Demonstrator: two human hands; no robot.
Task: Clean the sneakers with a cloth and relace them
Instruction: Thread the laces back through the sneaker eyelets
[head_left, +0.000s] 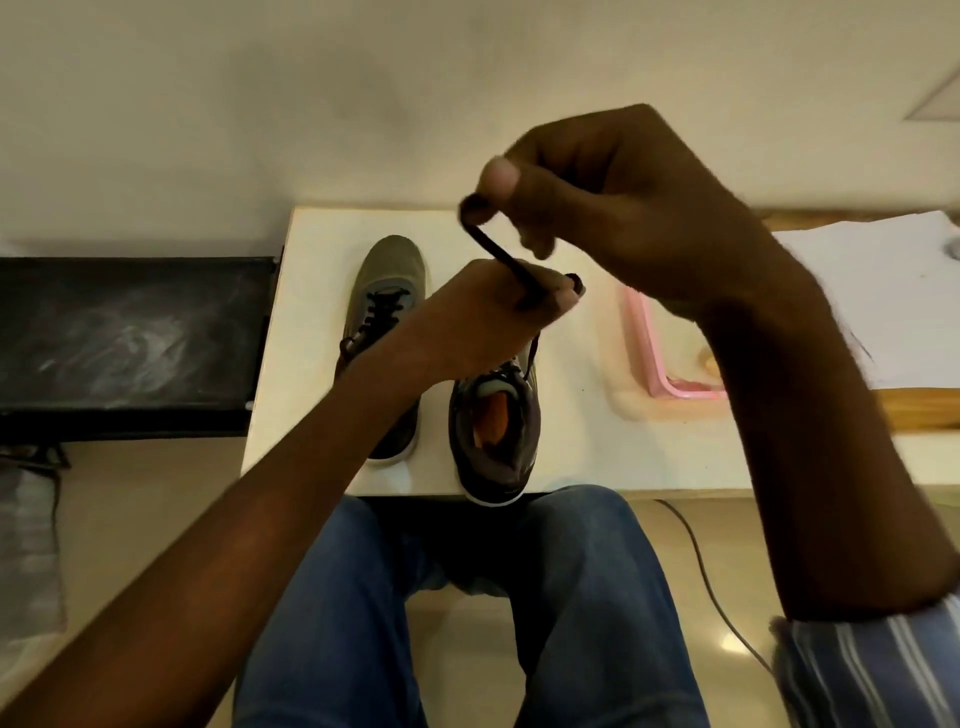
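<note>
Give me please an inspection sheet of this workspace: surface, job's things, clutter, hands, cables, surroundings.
Surface: white table, both sneakers on it.
Job's things: left sneaker laced; right sneaker at the near edge, its dark lace lifted; no cloth seen.
Clutter: pink tray, white paper.
Hands: left hand and right hand each pinch the lace.
Cables: dark cable on the floor.
Surroundings: black bench at left, pale wall, person's jeans below.

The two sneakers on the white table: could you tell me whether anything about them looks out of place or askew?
Yes: the right sneaker sits nearer than the left sneaker, its heel overhanging the table edge above the lap, so it might tip.
</note>
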